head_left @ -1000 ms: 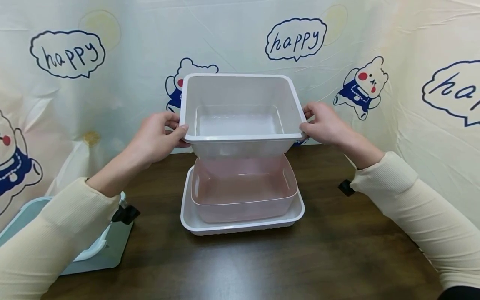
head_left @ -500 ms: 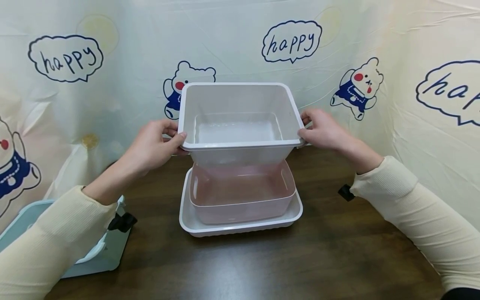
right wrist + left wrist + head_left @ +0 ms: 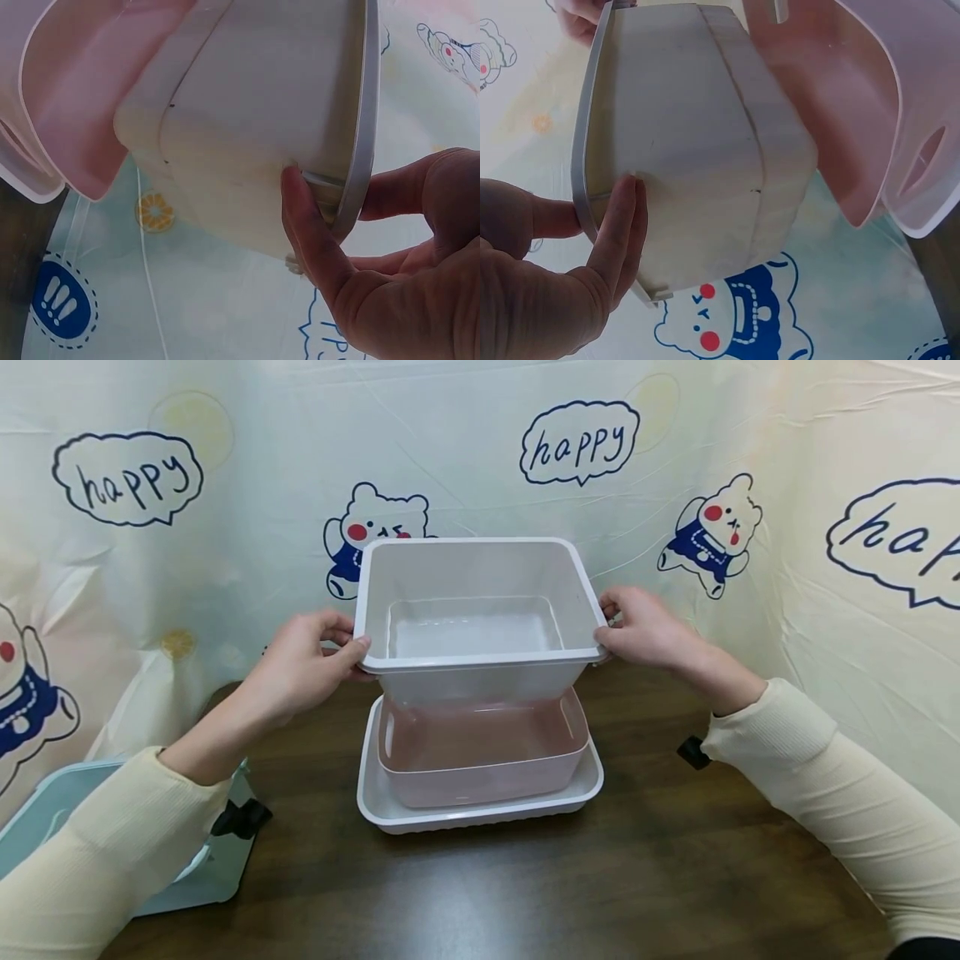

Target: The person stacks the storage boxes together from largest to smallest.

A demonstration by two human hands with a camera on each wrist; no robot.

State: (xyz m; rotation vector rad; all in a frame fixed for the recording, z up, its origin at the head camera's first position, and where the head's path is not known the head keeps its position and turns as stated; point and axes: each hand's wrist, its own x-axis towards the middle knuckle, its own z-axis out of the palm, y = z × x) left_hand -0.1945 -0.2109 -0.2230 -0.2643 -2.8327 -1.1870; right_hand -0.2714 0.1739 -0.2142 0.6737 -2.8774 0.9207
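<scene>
A deep white plastic bin (image 3: 472,631) hangs above the stack, tilted so its inside faces the head camera. My left hand (image 3: 311,660) pinches its left rim, thumb on top and fingers against the outer wall, as the left wrist view shows. At the opposite rim my right hand (image 3: 645,625) grips in the same way. Below the bin is a pink basket (image 3: 487,785) with handle slots at its ends, and the bin covers its far part. That basket sits inside a shallow white tray (image 3: 480,818) on the table.
On the left of the brown wooden table (image 3: 465,893) stands a light blue-green bin (image 3: 217,868), partly hidden behind my left sleeve. A printed curtain (image 3: 480,443) hangs behind the table and along its sides.
Both hands have lowered the white bin toward the pink basket, so it covers more of the basket's far part. The basket and tray stay in place on the table.
</scene>
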